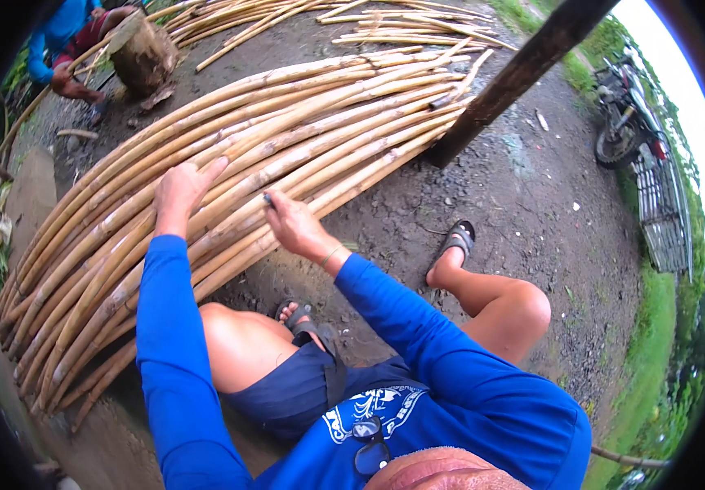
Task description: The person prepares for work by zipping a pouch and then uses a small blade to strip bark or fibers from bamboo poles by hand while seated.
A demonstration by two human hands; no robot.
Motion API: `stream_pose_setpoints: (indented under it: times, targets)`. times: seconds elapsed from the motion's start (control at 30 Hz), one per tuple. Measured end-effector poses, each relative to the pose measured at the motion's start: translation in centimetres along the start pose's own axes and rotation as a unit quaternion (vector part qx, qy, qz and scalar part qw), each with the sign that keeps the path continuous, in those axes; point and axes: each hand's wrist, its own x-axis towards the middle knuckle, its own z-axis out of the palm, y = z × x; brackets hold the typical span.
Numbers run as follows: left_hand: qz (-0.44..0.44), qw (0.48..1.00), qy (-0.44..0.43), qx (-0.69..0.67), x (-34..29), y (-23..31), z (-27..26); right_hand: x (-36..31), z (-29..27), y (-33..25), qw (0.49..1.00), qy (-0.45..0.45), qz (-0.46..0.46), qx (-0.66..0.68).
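A thick bundle of long rattan poles (320, 139) lies slantwise in front of me, light brown with darker joints. My left hand (182, 193) rests on the upper poles, its fingers curled round one and its thumb stretched along it. My right hand (299, 229) is closed just above the nearer poles. A small dark tip (268, 199) sticks out beyond its fingers. The rest of that object is hidden in my grip, so its kind does not show.
A dark post (516, 90) slants beside the poles' right end. Another person (62, 49) is by a tree stump (142, 53) at the far left. More poles (418, 28) lie on the ground at the back. A motorcycle (626, 110) with a slatted metal frame (663, 212) stands at right.
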Motion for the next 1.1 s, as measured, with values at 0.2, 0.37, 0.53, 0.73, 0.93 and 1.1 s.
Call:
stream_pose_setpoints:
  times: [0.2,0.37,0.53,0.73,0.93,1.1]
  targets:
    - [0.057,0.983,-0.001,-0.172,0.1,-2.1,1.6,-0.1,-0.1,4.8,0.986,-0.030,-0.138,-0.085]
    - [0.026,0.996,0.036,-0.075,0.5,-1.9,2.1,0.9,-1.2,3.2,0.997,-0.052,-0.023,-0.051]
    - [0.000,0.995,-0.004,-0.103,-1.1,-2.9,1.7,-0.1,-0.4,1.5,0.998,-0.060,0.015,-0.018]
    - [0.104,0.984,-0.077,-0.123,-1.1,-2.0,3.2,-3.0,-0.9,2.4,1.000,-0.028,-0.011,-0.006]
    - [0.149,0.953,-0.189,-0.184,-4.0,-1.4,3.7,-7.0,-0.7,2.1,1.000,0.002,0.031,-0.002]
    - [-0.002,0.905,-0.369,-0.210,-7.1,3.7,2.4,-11.7,-4.8,1.3,0.997,-0.010,0.074,0.031]
